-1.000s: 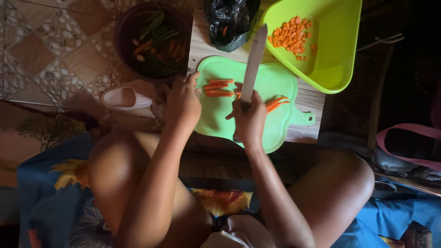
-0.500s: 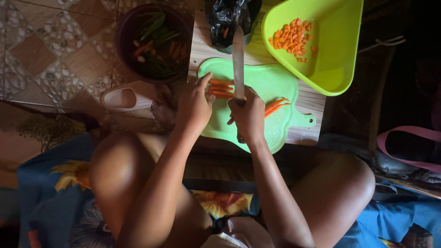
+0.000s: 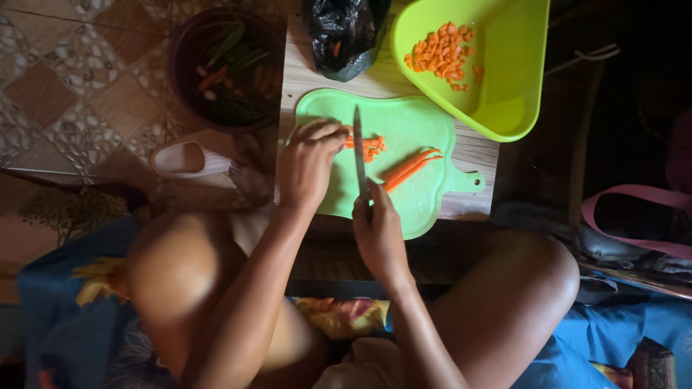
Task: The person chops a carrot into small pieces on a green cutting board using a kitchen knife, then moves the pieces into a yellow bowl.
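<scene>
Green plastic, pear-shaped, the cutting board [image 3: 418, 144] lies on a pale wooden surface [image 3: 476, 155] in the head view, its small looped handle pointing to the right. The person's right hand [image 3: 378, 234] is clenched around the handle of a knife [image 3: 359, 155], whose blade runs straight away from the body, tip toward the far edge of the board, long axis nearly upright in the picture. Just left of the blade, the left hand [image 3: 306, 166] curls its fingertips [image 3: 333, 133] down onto carrot strips, pinning them; freshly cut carrot pieces [image 3: 371, 144] sit just right of the blade. Two uncut carrot sticks [image 3: 409, 168] lie further right on the board, slanting up toward the right and well apart from both hands. Beyond the board stand a crumpled black plastic bag [image 3: 344, 36] and a lime-green tray [image 3: 497, 79] holding diced carrot [image 3: 441, 52]. A dark bowl [image 3: 227, 68] of green trimmings rests on the tiled floor at left.
</scene>
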